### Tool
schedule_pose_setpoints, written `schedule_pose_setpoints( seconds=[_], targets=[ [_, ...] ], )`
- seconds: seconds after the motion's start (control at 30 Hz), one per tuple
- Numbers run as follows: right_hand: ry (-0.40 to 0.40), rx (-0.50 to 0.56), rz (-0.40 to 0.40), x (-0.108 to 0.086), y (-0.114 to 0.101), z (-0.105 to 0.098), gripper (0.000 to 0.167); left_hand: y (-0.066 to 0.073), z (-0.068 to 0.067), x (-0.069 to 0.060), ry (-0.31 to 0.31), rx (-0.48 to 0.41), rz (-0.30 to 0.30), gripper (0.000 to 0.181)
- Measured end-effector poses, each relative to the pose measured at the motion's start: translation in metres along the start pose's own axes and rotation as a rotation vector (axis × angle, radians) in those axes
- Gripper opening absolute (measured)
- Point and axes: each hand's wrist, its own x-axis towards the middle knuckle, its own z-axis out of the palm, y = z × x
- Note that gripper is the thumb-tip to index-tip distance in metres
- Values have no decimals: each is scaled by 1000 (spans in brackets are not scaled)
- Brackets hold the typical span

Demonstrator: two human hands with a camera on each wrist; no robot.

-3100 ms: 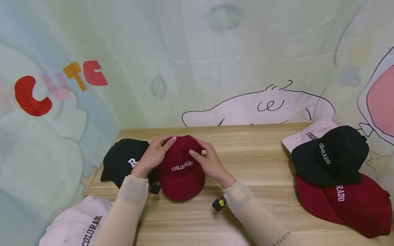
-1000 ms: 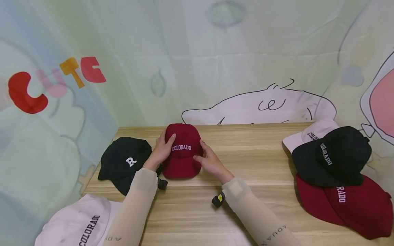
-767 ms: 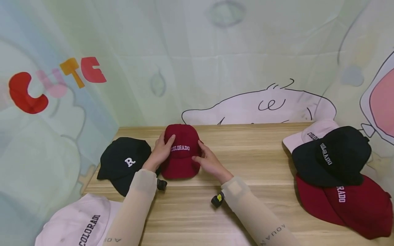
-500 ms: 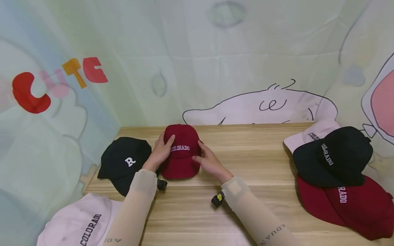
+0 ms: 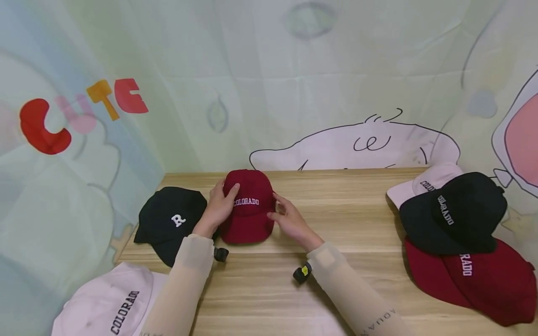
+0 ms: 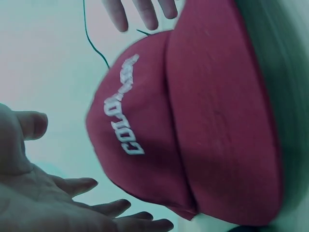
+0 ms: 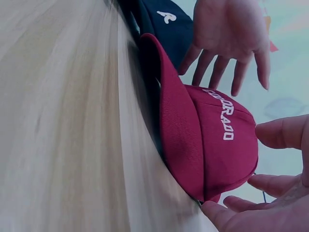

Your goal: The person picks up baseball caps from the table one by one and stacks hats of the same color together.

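Caps on a wood-grain surface [image 5: 260, 294]. Nearest, a front pink cap [image 5: 105, 303] lies at lower left, partly hidden by the left sleeve [image 5: 178, 289]. At right, a lower red cap [image 5: 496, 280] has an upper black cap [image 5: 470, 210] lapping over it, an arrangement that presumably saves room. At mid-depth, the centre cap [image 5: 252, 212], also red, sits with its brim toward the viewer. It lies between the two hands: the left hand [image 5: 219, 205] at its left flank, thumb over the crown in the head view; the right hand [image 5: 292, 224] at its right flank, fingertips touching or just beside crown and brim. All fingers are extended, none curled round the cloth; the left wrist view shows the left thumb apart from the crown. Such flanking probably steadies the cap without crushing it. Beyond the left wrist stands the R cap [image 5: 164, 217], brim roughly forward. Farther back, a rear pink cap [image 5: 445, 172] shows behind the upper black cap, before a printed backdrop [image 5: 269, 70].
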Motion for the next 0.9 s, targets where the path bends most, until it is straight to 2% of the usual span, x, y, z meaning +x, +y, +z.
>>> schedule_pose_setpoints(
  seconds=[0.23,0.4,0.5,0.67,0.9],
  targets=[
    [12,-3,-19,-9,0,-6,63,4,0,-14,-6,44,60,81],
    [52,-7,-60,-21,-2,1,56,0,-9,-31,25,106,87,82],
    [55,-1,-80,-29,-7,11,52,-2,-21,-43,56,152,88,83],
    [-11,17,-90,-39,-15,31,50,-7,-45,-59,92,198,84,86],
    [-115,36,-109,-45,-15,58,52,-18,-78,-68,150,209,31,89]
  ],
)
